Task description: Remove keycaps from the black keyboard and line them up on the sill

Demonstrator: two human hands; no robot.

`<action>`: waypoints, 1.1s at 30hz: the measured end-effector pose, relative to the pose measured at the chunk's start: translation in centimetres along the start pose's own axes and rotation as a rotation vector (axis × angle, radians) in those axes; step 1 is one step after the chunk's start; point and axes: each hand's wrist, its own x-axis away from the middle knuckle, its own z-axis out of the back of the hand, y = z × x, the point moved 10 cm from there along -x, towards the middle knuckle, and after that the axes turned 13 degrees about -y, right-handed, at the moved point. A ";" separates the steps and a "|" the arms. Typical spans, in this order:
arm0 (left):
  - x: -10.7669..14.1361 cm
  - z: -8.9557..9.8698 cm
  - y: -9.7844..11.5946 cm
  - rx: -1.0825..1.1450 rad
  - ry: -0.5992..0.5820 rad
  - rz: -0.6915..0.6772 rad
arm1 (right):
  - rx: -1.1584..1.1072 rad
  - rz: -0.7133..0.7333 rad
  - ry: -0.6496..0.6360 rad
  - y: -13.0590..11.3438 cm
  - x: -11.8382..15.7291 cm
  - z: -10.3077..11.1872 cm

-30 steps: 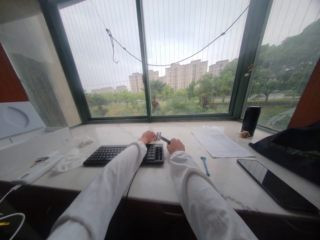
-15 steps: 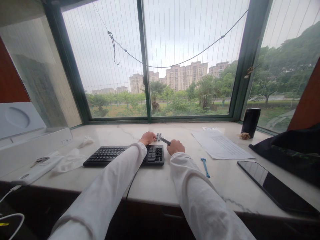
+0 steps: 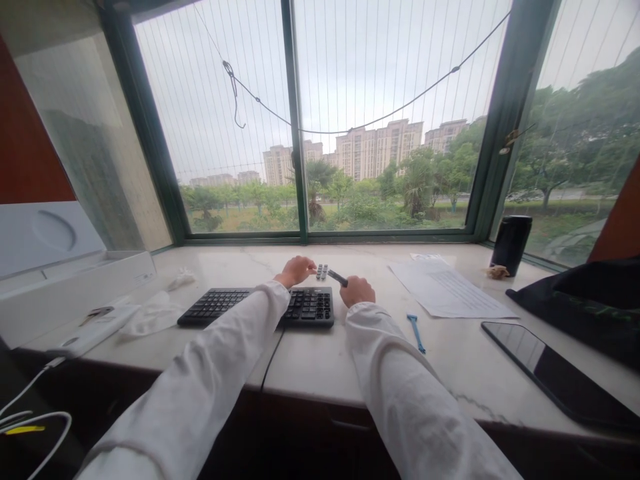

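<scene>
A black keyboard (image 3: 313, 311) lies on the pale stone sill, its left half partly behind my left sleeve. Just beyond its back right edge sit several small grey pieces (image 3: 323, 272) in rows, which look like loose keycaps. My left hand (image 3: 296, 271) is over the keyboard's back edge, its fingers drawn together close by those pieces; anything between the fingertips is too small to make out. My right hand (image 3: 359, 291) is closed around a slim dark tool (image 3: 338, 277), whose tip points left toward the grey pieces. The tool's exact kind is unclear.
A blue tool (image 3: 416, 333) and a black phone (image 3: 545, 370) lie right of my right arm. Printed papers (image 3: 450, 290), a black can (image 3: 511, 245) and a dark bag (image 3: 585, 307) stand farther right. White box (image 3: 120, 270), tissue (image 3: 153, 313) and power strip (image 3: 97, 331) are left.
The view has shifted slightly, so the scene sits a little further right. My left hand has drawn back a little to the left from the grey pieces. The right still grips the dark tool.
</scene>
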 end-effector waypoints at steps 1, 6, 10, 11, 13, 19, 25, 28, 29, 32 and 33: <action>0.8 0.4 0.3 0.008 0.010 -0.021 | -0.004 0.002 0.014 -0.1 0.1 0.2; 5.3 0.9 1.1 0.108 0.059 -0.128 | -0.056 0.096 0.098 -1.2 0.8 1.1; 7.2 0.2 0.5 0.197 0.069 -0.130 | -0.199 0.201 0.199 -1.7 1.3 2.4; 7.4 -0.1 0.5 0.215 0.059 -0.151 | -0.256 0.226 0.231 -1.6 1.5 2.9; 7.6 -0.5 0.8 0.244 0.043 -0.202 | -0.393 0.246 0.289 -1.2 1.7 3.8; 7.8 -1.4 1.3 0.299 0.009 -0.284 | -1.083 0.275 0.272 -1.8 0.7 3.5; 7.6 -1.8 0.9 0.322 0.014 -0.249 | -1.586 0.323 -0.011 -6.2 -2.1 -0.9; 7.6 -1.8 0.8 0.325 0.018 -0.221 | -1.662 0.243 -0.006 -6.3 -2.9 -3.2; 7.6 -1.9 0.8 0.332 0.017 -0.214 | -1.663 0.223 0.000 -6.2 -3.0 -3.8; 7.5 -2.1 0.7 0.354 0.005 -0.182 | -1.632 0.195 0.013 -6.3 -3.0 -4.6; 7.4 -2.2 0.6 0.358 0.000 -0.168 | -1.625 0.188 0.012 -6.3 -2.9 -4.7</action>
